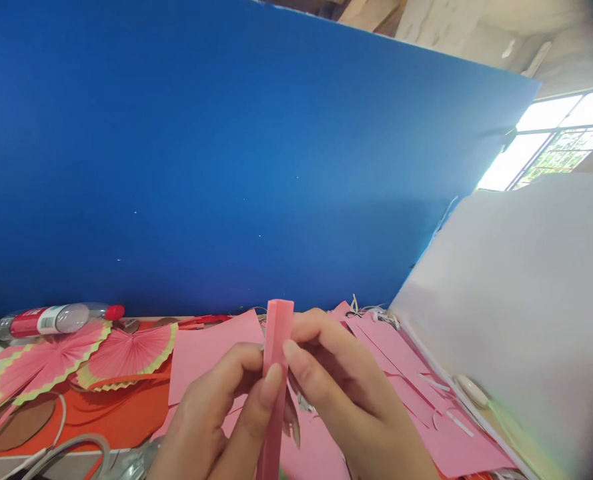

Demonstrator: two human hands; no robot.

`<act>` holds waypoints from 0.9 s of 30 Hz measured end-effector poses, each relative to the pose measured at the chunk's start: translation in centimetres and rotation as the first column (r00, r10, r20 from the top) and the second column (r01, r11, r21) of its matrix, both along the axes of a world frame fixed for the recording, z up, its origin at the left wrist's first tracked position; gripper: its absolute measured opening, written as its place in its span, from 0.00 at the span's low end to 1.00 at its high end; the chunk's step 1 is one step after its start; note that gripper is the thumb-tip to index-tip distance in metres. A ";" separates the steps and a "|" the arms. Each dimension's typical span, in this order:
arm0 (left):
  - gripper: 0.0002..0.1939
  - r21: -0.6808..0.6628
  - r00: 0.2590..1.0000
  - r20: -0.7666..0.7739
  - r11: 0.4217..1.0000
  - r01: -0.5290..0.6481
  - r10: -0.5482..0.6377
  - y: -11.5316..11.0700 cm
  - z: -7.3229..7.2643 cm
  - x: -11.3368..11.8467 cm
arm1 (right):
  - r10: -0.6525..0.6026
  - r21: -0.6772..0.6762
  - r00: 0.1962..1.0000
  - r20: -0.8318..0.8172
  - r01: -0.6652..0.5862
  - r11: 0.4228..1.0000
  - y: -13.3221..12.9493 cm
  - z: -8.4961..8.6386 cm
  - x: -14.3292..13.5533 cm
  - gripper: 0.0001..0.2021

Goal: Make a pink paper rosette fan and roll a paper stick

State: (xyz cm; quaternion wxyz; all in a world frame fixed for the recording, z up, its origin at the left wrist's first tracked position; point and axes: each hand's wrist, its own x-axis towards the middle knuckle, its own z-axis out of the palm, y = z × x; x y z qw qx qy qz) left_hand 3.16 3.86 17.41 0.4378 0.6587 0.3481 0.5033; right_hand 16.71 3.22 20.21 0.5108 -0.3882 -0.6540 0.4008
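Observation:
A narrow strip of folded pink paper (277, 333) stands nearly upright in front of me, its lower end running out of the bottom of the picture. My left hand (226, 407) pinches it from the left, thumb across its front. From the right, my right hand (346, 387) grips the same strip a little higher, between thumb and forefinger. Behind and below both hands lie flat pink paper sheets (211, 353), partly hidden by the fingers.
Pleated pink paper fans (131, 360) with yellow-green edges lie at left on orange-red material (141, 420), near a plastic bottle (71, 319). A blue panel (226, 153) rises behind the table; a white panel (526, 280) stands at right. White scraps (459, 423) lie on the right-hand sheets.

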 end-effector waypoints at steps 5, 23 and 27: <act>0.09 0.109 0.995 -0.103 0.994 -0.006 0.017 0.7 -0.2 -0.5 | -0.054 0.027 0.968 0.247 0.049 0.998 0.3 0.4 0.4 0.07; 0.07 0.329 0.907 -0.310 0.927 -0.178 0.284 0.7 -0.5 -1.0 | -0.345 0.349 0.855 0.387 0.211 0.913 -0.1 -0.2 -0.9 0.06; 0.06 0.486 0.854 -0.315 0.843 -0.230 0.414 0.8 -0.5 -0.7 | -0.389 0.401 0.804 0.449 0.208 0.892 0.1 -0.7 -0.9 0.06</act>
